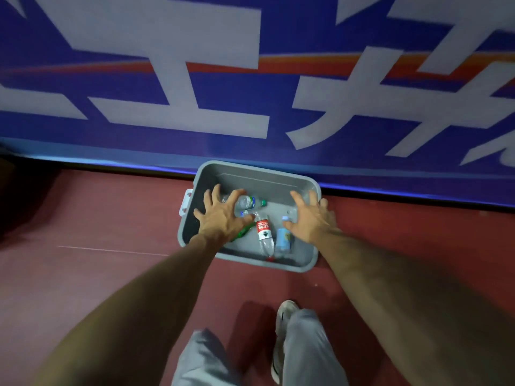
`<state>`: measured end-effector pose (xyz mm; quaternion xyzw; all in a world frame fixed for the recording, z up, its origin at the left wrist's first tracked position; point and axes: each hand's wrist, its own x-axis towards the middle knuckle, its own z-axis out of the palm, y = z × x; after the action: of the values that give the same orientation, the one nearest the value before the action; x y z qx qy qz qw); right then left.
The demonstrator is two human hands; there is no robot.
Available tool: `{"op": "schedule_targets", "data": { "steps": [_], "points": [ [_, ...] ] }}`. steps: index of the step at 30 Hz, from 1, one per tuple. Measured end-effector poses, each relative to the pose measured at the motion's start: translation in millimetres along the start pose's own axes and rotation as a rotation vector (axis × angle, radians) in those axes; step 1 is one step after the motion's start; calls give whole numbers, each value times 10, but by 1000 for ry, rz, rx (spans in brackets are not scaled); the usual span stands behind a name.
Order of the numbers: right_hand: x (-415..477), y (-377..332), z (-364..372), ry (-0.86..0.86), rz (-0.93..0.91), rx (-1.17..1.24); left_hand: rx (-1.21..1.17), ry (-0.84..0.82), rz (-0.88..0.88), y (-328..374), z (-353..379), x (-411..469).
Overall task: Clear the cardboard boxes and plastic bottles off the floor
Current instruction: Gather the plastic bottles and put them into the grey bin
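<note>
Head view, looking down. Grey plastic bin [252, 178] on the red floor [106, 218], its far side near the base of a blue banner [156, 87] bearing large white characters. Inside the bin lie a clear bottle with green cap [249, 202], a red-labelled bottle [263, 232] and a blue-labelled bottle [283, 240], the last 2 side by side. Left hand [220, 218] and right hand [313, 222] hover over the bin, fingers spread wide and holding nothing; contact with bottles or rim cannot be told. Below, grey trouser legs [309, 352] and 1 shoe [284, 310]
</note>
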<state>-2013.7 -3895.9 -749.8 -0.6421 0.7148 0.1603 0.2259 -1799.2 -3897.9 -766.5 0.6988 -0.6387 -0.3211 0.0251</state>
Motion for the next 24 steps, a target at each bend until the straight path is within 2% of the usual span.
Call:
{"op": "schedule_targets", "data": {
  "steps": [9,13,18,24],
  "points": [
    [-938,-730,-1334,17,-63,-9,65,55,15,215,-1451,-891],
    [-1162,-1088,-1842,82,-229,-51,53,133,-21,256,-2016,-1164],
    [-1421,-1510,-2109,106,-463,-189,78,248,-104,148,-2384,-1628],
    [-1838,-2229,-2126,100,-734,-314,28,383,-341,-366,-2645,-2465]
  ]
}}
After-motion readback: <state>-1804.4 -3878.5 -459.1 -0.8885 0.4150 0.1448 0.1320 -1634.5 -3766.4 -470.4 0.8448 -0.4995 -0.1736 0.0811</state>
